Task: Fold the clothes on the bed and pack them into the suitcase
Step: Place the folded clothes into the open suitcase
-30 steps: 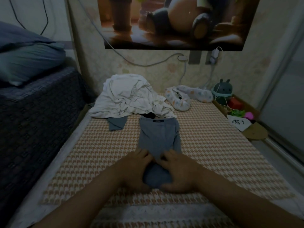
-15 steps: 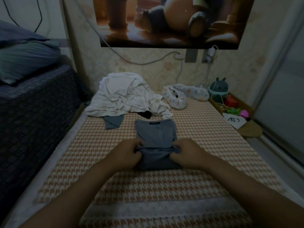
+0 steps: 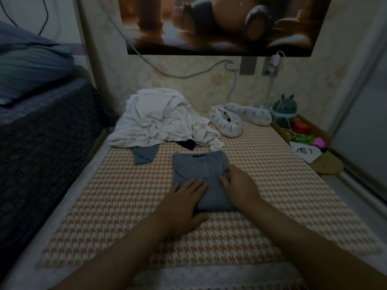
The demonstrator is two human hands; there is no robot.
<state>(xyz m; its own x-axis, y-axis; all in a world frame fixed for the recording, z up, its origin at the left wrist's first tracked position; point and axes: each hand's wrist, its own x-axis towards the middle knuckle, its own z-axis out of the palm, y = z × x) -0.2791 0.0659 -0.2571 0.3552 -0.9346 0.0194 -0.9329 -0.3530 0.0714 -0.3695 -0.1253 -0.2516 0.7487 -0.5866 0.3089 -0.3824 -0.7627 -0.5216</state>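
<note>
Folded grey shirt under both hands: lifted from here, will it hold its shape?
Probably floppy: the shirt is thin cloth in soft layers, which the left hand and right hand press flat. Lifted by one edge, the fold would likely sag open. It looks light, and may drag rather than slide on the textured bed cover.

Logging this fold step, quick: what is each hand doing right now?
Left hand: open, fingers flat, pressing on the folded grey shirt.
Right hand: open, fingers resting on the shirt's right side, gripping nothing.
</note>
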